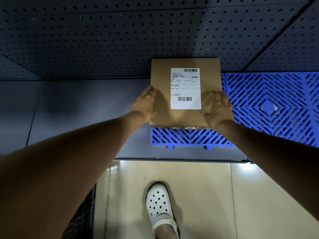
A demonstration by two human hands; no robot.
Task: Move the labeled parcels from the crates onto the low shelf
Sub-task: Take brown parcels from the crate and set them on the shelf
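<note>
On the low shelf (77, 104), head view: 1 brown parcel (160, 75), flat, label side up, lying over the left blue grid mat (189, 137), far edge up at the pegboard back panel (103, 40). 1 white label (185, 88), 2 barcodes on it. Second blue grid mat (269, 104) just beside it on the right, a scuffed patch at its centre. 2 hands on the parcel: left hand (146, 103) flat along its left edge, fingers straight, no wrap. Right hand (218, 109) over the near right corner, motion-blurred, so I can't tell its grip. Below: 1 white clog (159, 204) on the glossy tile floor (198, 187), 1 dark crate (82, 219) corner bottom left.
</note>
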